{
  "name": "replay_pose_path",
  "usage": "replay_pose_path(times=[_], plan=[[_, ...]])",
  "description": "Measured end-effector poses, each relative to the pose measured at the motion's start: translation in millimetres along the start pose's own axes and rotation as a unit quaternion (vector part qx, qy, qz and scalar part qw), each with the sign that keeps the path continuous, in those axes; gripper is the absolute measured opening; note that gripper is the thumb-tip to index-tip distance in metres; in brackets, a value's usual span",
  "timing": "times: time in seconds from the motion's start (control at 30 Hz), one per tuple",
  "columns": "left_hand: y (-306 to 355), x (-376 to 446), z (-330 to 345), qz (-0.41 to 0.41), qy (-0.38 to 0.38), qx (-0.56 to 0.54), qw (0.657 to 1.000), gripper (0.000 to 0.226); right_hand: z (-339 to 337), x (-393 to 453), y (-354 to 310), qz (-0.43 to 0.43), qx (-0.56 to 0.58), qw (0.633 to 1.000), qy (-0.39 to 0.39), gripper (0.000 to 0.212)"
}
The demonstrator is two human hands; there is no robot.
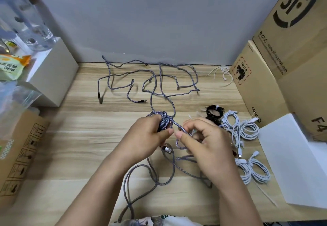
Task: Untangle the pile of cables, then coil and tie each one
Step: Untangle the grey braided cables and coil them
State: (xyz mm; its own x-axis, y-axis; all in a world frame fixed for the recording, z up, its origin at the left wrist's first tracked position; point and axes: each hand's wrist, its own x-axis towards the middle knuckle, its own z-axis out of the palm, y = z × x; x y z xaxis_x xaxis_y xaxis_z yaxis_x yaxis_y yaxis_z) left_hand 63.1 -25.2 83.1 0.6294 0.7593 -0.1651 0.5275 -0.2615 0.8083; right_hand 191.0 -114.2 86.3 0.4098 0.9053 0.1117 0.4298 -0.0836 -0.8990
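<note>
— While your left hand [147,133] grips the braided coil [164,121], what has the right?
— Your right hand [203,141] pinches a loose loop of the same grey cable [152,84], which sprawls to twelve o'clock.
— Room?
— Bare wood table [79,137] at nine; tied white coils [247,130] and cardboard boxes [265,84] crowd three.

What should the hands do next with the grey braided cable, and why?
Probably the right hand should draw its pinched strand round onto the bundle of the grey braided cable gripped by the left hand. That bundle is only partly wound: long loops trail toward the wall and toward the person, while the white coils already lie tied.
</note>
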Motion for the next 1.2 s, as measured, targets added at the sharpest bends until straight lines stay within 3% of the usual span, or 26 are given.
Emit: replay_pose_path(times=[0.13,0.23,0.37,0.47,0.53,0.6,0.73,0.8,0.87,0.9,1.0,1.03,1.2], plan=[[-2,1,9,-0.031,0.037,0.115,0.992,0.038,-3,1,-5,0.087,0.048,0.995,-0.007,0.026],[3,-6,15,-0.033,0.031,0.122,0.991,0.038,-9,3,-19,0.142,0.182,0.972,-0.034,0.013],[9,-1,15,0.039,0.128,0.091,0.987,0.027,-12,0,-29,0.192,0.441,0.868,-0.12,0.007],[-8,17,17,0.008,0.184,0.079,0.98,0.025,-8,-6,-34,0.151,0.52,0.809,-0.229,0.034],[-23,22,21,-0.022,0.147,0.091,0.985,0.033,-9,-5,-37,0.132,0.516,0.817,-0.219,0.033],[-37,21,23,-0.025,0.06,0.059,0.996,0.042,-11,1,-39,0.133,0.468,0.857,-0.169,0.032],[-46,11,10,-0.051,-0.084,-0.142,0.985,0.028,-19,15,-20,0.176,0.323,0.93,-0.029,0.045],[-48,3,-2,-0.076,-0.143,-0.237,0.958,0.024,-22,19,-6,0.155,0.232,0.96,0.021,0.043],[-52,-4,-11,-0.033,-0.22,-0.351,0.909,0.031,-21,24,10,0.147,0.192,0.968,0.061,0.042],[-53,-6,-15,0.011,-0.265,-0.423,0.867,0.029,-19,25,17,0.144,0.178,0.971,0.074,0.041],[-41,-6,-17,0.145,-0.362,-0.617,0.683,0.021,-6,27,31,0.12,0.112,0.985,0.059,0.036],[-35,-2,-15,0.157,-0.358,-0.673,0.628,0.026,-2,26,35,0.116,0.092,0.988,0.035,0.037],[-16,23,-12,0.082,-0.091,-0.787,0.605,0.026,7,18,34,0.153,-0.016,0.973,-0.174,0.042]])
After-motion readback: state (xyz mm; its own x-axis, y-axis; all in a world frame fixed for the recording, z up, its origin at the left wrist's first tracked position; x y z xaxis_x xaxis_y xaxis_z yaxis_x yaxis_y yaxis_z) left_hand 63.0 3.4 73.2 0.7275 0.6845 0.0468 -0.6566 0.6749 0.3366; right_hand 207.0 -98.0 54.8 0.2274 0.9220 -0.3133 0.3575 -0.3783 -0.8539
